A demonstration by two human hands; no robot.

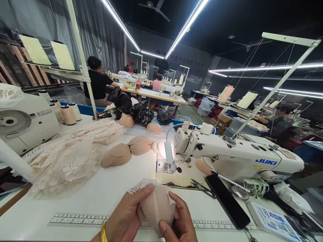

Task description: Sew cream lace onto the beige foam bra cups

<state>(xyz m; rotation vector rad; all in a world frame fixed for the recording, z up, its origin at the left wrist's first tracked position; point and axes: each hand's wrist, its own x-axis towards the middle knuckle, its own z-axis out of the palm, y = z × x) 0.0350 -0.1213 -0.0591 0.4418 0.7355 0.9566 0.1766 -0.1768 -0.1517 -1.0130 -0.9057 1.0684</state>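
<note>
Near the table's front edge, a beige bra cup [153,205] with pale lace and sheer fabric along its upper edge is held between both hands. My left hand [128,210] grips its left side, thumb pressed on the top of the cup. On the right side, my right hand [183,218] has its thumb on the lower front, index finger raised along the edge. A white sewing machine [217,154] with a lit lamp stands just beyond. Stacked beige cups [117,155] and a heap of cream lace [75,158] lie to the left.
Thread snips [204,189] and a black phone [228,201] lie right of my hands. A printed ruler [80,220] runs along the table's front. Black plastic bags [142,112] sit behind the cups. Thread cones [68,115] stand at left. A person in black [97,80] sits farther back.
</note>
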